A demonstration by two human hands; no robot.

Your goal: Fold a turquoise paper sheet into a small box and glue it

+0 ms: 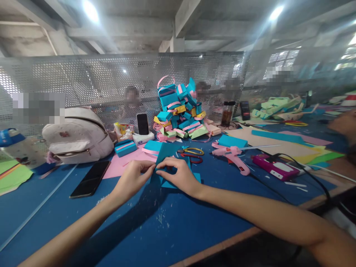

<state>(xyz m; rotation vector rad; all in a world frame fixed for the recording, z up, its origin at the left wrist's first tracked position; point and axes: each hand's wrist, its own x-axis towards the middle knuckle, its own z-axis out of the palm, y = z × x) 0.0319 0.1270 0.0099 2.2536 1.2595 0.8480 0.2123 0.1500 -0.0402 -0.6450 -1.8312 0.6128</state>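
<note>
Both of my hands pinch a folded piece of blue paper (pixel 165 151) just above the table, near the middle of the view. My left hand (pixel 136 173) grips its left edge between thumb and fingertips. From the right, my right hand (pixel 179 174) closes on the same piece, thumb and forefinger nearly meeting my left fingertips. Part of the blue paper shows below and beside my right hand; the rest is hidden behind the fingers. Scissors (pixel 193 151) with yellow and red handles lie just beyond my right hand. A pink glue gun (pixel 233 155) rests farther right.
A tall pile of small paper boxes (pixel 178 115) stands at the back. On the left are a black phone (pixel 90 178), a pale backpack (pixel 76 137) and a bottle (pixel 25 150). A magenta device (pixel 275 167) with cables and coloured sheets (pixel 267 137) lie right. Another person's arm enters far right.
</note>
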